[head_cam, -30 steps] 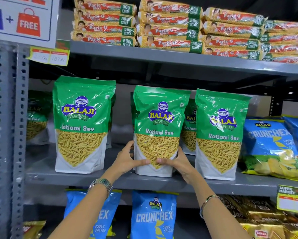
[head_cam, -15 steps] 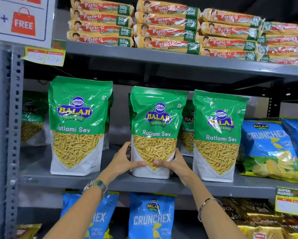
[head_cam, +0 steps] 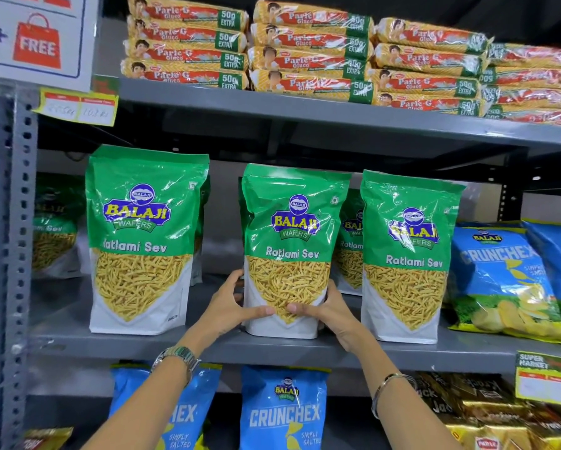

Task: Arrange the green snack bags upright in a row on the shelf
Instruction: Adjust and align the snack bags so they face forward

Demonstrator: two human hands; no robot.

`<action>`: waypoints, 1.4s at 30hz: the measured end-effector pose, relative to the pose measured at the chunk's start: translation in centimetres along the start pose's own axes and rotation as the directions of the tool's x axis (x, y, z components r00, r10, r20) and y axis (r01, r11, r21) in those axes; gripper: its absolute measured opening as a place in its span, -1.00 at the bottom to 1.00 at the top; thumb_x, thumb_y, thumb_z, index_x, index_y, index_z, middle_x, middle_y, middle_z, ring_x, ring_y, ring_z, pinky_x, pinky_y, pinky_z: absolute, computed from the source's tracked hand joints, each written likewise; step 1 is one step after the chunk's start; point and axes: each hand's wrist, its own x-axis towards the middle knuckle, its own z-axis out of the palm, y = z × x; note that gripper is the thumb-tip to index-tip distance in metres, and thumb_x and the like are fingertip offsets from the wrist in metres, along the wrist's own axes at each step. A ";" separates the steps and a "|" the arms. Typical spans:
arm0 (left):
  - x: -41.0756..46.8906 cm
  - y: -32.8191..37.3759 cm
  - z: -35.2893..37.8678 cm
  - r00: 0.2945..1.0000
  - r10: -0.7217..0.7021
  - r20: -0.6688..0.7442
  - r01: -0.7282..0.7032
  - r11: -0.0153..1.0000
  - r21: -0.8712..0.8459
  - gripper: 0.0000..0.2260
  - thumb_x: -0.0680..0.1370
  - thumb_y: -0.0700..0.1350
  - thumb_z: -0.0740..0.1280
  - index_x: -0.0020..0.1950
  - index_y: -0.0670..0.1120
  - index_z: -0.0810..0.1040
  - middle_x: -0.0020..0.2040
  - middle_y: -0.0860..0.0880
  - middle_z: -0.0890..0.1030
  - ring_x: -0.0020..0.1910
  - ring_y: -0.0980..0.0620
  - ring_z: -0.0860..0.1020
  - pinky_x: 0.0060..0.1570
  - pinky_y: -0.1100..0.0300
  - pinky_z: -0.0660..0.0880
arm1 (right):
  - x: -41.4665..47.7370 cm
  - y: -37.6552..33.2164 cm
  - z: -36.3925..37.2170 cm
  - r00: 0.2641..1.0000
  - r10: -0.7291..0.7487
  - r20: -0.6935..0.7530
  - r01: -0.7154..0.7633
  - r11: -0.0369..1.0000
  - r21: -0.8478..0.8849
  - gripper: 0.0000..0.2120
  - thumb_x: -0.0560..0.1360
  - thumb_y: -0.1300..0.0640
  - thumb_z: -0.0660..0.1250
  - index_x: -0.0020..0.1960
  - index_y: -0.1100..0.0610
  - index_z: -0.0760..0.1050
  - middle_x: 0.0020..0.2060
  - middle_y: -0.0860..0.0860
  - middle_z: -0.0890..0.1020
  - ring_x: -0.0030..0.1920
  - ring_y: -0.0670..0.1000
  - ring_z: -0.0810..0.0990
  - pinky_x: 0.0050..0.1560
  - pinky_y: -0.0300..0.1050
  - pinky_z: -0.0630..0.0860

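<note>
Three green Ratlami Sev bags stand upright along the front of the grey middle shelf (head_cam: 337,350). The middle green bag (head_cam: 293,228) is gripped at its lower corners by both hands: my left hand (head_cam: 229,303) on its left side, my right hand (head_cam: 329,311) on its right, thumbs across the front. The left green bag (head_cam: 143,228) stands a gap away. The right green bag (head_cam: 409,251) stands close beside the held one. More green bags stand behind, one at the far left (head_cam: 55,232) and one partly hidden between the middle and right bags (head_cam: 350,241).
Blue Crunchex bags (head_cam: 503,280) lean at the right end of the same shelf. Stacked biscuit packs (head_cam: 305,56) fill the shelf above. Below hang more blue Crunchex bags (head_cam: 284,414). A perforated grey upright (head_cam: 19,254) bounds the left side. A yellow price tag (head_cam: 547,380) sticks out at lower right.
Both hands stay on the middle green bag. It sits slightly closer to the right bag and a little straighter; the view has shifted slightly.
</note>
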 end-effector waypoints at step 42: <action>-6.3 -4.3 -19.2 0.956 -0.038 -0.290 0.031 0.999 -0.029 0.06 -0.05 0.28 0.57 0.36 0.02 0.26 0.22 0.01 0.51 0.20 -0.01 0.50 0.24 -0.03 0.44 | 0.9 -3.3 21.2 0.979 -0.010 0.201 0.033 0.994 -0.108 -0.09 0.14 -0.13 0.56 0.37 0.02 0.23 0.35 -0.01 0.43 0.35 0.06 0.40 0.31 0.07 0.41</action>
